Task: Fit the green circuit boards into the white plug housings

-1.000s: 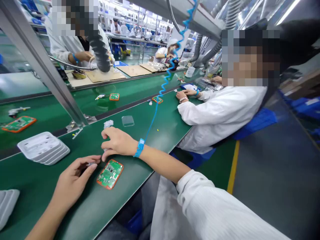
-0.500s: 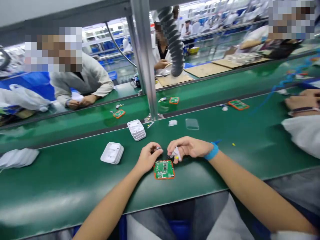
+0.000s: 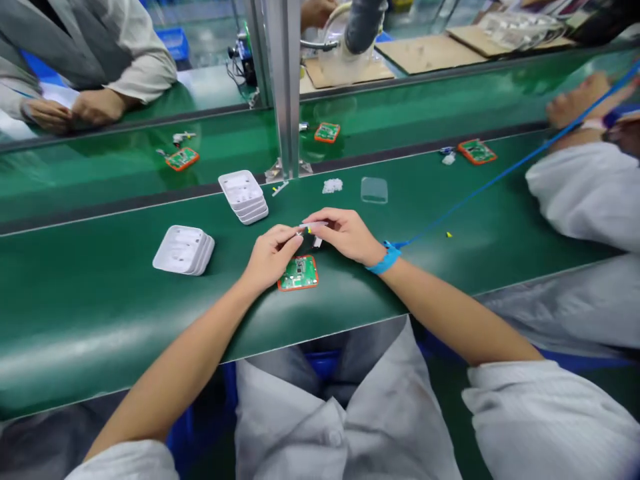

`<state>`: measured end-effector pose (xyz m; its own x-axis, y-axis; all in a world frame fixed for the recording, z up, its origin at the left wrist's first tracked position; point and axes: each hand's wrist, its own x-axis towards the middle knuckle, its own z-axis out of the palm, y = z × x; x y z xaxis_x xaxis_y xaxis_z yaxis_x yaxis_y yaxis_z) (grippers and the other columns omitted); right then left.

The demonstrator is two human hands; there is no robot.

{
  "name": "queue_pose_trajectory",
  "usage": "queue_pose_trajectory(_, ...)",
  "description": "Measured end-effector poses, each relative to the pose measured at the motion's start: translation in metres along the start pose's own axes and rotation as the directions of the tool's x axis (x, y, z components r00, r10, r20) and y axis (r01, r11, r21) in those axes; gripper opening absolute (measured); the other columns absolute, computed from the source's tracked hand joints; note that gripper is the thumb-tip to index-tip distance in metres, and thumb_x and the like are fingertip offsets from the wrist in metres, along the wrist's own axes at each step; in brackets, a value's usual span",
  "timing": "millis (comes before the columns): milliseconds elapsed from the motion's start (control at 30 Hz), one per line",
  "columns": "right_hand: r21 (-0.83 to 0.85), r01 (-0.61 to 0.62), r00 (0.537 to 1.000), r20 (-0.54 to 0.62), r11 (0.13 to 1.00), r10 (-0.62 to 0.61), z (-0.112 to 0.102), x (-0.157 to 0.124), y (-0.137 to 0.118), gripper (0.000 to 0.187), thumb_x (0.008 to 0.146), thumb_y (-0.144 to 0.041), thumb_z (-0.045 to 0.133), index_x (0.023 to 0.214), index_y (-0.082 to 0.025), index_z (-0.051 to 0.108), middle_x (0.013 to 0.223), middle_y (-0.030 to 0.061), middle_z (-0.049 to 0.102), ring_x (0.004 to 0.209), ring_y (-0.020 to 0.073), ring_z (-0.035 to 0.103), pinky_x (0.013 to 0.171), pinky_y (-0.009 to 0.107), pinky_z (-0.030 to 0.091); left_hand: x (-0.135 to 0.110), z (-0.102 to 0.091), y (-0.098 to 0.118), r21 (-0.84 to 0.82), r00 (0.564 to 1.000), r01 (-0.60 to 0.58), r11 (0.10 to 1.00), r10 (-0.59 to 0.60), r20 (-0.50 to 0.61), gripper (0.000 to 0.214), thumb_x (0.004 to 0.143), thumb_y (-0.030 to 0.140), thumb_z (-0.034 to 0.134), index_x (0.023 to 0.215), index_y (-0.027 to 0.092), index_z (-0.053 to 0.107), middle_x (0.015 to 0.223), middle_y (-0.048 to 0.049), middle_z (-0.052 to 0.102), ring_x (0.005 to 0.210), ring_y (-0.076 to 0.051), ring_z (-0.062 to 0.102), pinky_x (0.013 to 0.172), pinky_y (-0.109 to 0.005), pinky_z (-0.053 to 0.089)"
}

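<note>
My left hand (image 3: 270,257) and my right hand (image 3: 345,233) meet above a green circuit board with an orange rim (image 3: 299,273) that lies flat on the green bench (image 3: 100,313). Both hands pinch a small dark part (image 3: 309,239) between their fingertips, just above the board's far edge. A blue wrist strap (image 3: 385,259) with a blue cord (image 3: 500,175) sits on my right wrist.
Two stacks of white plastic trays (image 3: 184,250) (image 3: 244,195) stand left of my hands. A clear plastic piece (image 3: 374,190) and a small pile of white bits (image 3: 332,185) lie beyond. A metal post (image 3: 283,87) rises behind. Other boards (image 3: 183,159) (image 3: 476,151) lie on the belt. A co-worker's sleeve (image 3: 580,193) is at the right.
The view has tilted down and nearer to the bench. My two hands have come together, fingertips now touching over the board's far edge, with the small part between them.
</note>
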<state>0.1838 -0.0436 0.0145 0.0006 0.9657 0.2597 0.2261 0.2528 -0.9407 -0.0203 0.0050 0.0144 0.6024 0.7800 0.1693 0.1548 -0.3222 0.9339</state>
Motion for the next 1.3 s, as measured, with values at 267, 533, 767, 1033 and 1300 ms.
queue_pose_trajectory(267, -0.278, 0.227, 0.973, 0.026, 0.933, -0.229, 0.002, -0.003, -0.009, 0.016, 0.095, -0.030, 0.061, 0.092, -0.019, 0.073, 0.088, 0.0031, 0.074, 0.079, 0.0150, 0.065, 0.076, 0.029, 0.051, 0.000, 0.001, 0.001, 0.070, 0.999, 0.005, 0.998, -0.008, 0.051, 0.033, 0.098, 0.044, 0.054, 0.097, 0.017, 0.073, 0.089, -0.0054, 0.066, 0.082, -0.018, 0.060, 0.077, -0.030, 0.047)
queue_pose_trajectory(533, -0.270, 0.256, 0.967, 0.089, 0.928, -0.240, 0.004, -0.004, -0.010, 0.018, 0.097, -0.031, 0.056, 0.090, -0.020, 0.070, 0.088, 0.0029, 0.071, 0.077, 0.0146, 0.063, 0.075, 0.029, 0.050, 0.000, 0.001, 0.003, 0.082, 0.997, -0.029, 0.996, 0.023, 0.074, 0.036, 0.099, 0.049, 0.053, 0.089, 0.018, 0.069, 0.088, -0.0054, 0.066, 0.084, -0.019, 0.061, 0.079, -0.031, 0.049)
queue_pose_trajectory(767, -0.174, 0.260, 0.962, 0.131, 0.950, -0.239, 0.005, -0.006, -0.011, 0.023, 0.100, -0.039, 0.054, 0.094, -0.021, 0.068, 0.090, 0.0034, 0.069, 0.078, 0.0150, 0.063, 0.072, 0.029, 0.050, 0.000, 0.001, 0.002, -0.095, 0.991, 0.065, 0.993, -0.054, 0.120, 0.041, 0.092, 0.059, 0.061, 0.090, 0.018, 0.069, 0.081, -0.0037, 0.067, 0.076, -0.017, 0.061, 0.072, -0.029, 0.049)
queue_pose_trajectory(1033, -0.232, 0.290, 0.955, 0.136, 0.928, -0.264, 0.009, -0.007, -0.012, 0.026, 0.102, -0.039, 0.051, 0.094, -0.022, 0.070, 0.088, 0.0031, 0.068, 0.077, 0.0160, 0.061, 0.073, 0.031, 0.048, 0.000, 0.002, 0.003, -0.033, 0.996, 0.059, 0.998, -0.057, 0.063, 0.040, 0.091, 0.055, 0.063, 0.085, 0.017, 0.072, 0.073, -0.0033, 0.067, 0.069, -0.016, 0.059, 0.066, -0.029, 0.046)
queue_pose_trajectory(1300, -0.258, 0.292, 0.955, 0.121, 0.921, -0.269, 0.014, -0.007, -0.010, 0.026, 0.101, -0.035, 0.051, 0.094, -0.022, 0.072, 0.086, 0.0038, 0.070, 0.078, 0.0168, 0.064, 0.075, 0.032, 0.050, 0.002, 0.004, 0.001, -0.116, 0.992, 0.116, 0.986, -0.111, 0.052, 0.039, 0.087, 0.055, 0.067, 0.078, 0.017, 0.067, 0.067, -0.0016, 0.063, 0.063, -0.014, 0.055, 0.062, -0.028, 0.043)
